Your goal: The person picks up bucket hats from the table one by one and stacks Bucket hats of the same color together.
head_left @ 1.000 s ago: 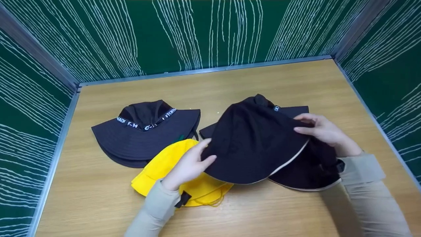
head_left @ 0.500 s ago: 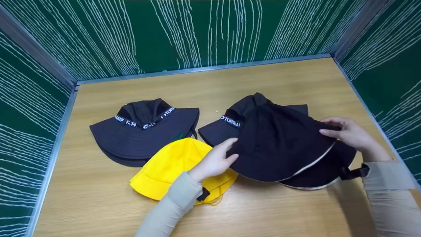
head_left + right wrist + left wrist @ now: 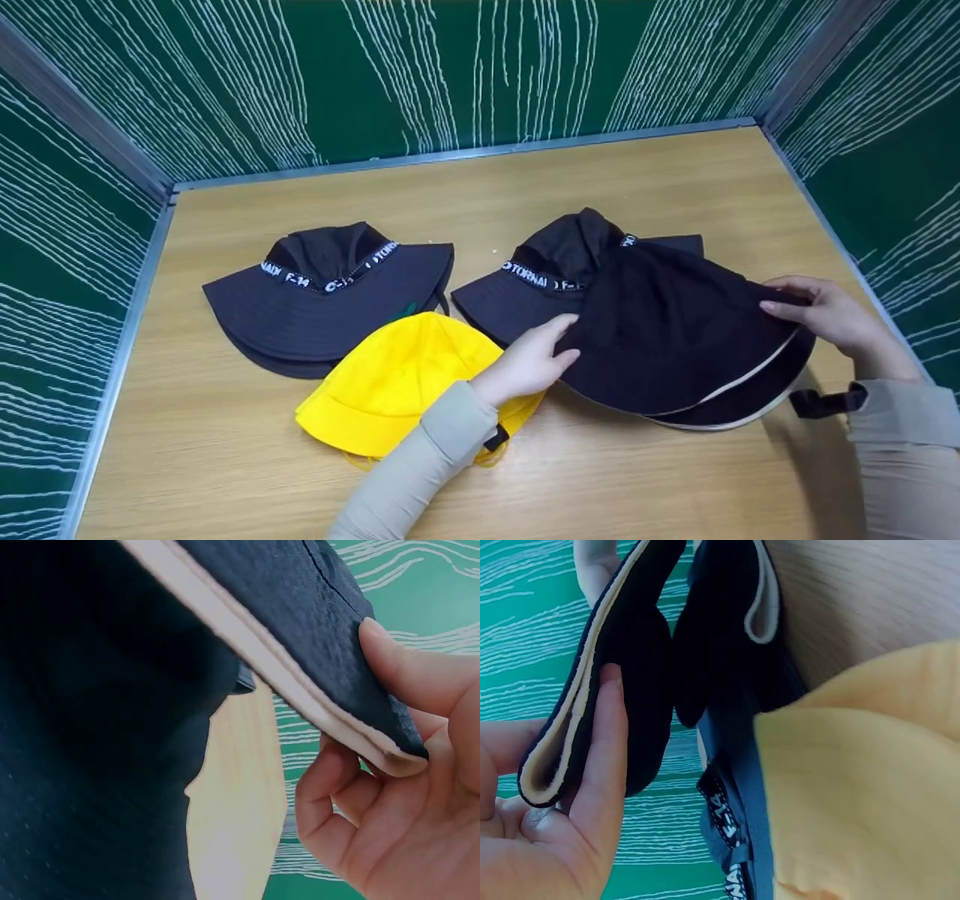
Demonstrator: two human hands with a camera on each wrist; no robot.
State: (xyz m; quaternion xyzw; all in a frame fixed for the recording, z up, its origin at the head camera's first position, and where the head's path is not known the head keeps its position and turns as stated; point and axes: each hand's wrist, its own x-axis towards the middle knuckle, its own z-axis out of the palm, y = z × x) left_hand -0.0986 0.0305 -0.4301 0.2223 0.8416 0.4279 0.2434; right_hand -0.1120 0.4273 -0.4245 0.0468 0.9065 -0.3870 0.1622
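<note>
Between both hands is a black bucket hat (image 3: 660, 330) with a cream-lined edge, folded flat and tilted above the table. My left hand (image 3: 531, 360) pinches one end of its brim; in the left wrist view the thumb and fingers (image 3: 609, 735) grip the folded edge. At the opposite end, my right hand (image 3: 832, 315) pinches the brim, thumb on the dark cloth, as the right wrist view confirms. Beneath it lies a second black hat (image 3: 750, 412) with a pale edge, mostly hidden. Behind is a dark hat (image 3: 495, 300) with a lettered band, partly covered.
A yellow hat (image 3: 405, 367) with a cord lies under my left forearm. Farther left sits another dark hat (image 3: 300, 322) with a lettered band. Green panels (image 3: 337, 82) with white streaks wall the wooden table (image 3: 240, 457) at the back and sides.
Both hands have carried the black hat to the right. More of the lettered hat behind and of the yellow hat now shows, while the lower black hat is more covered.
</note>
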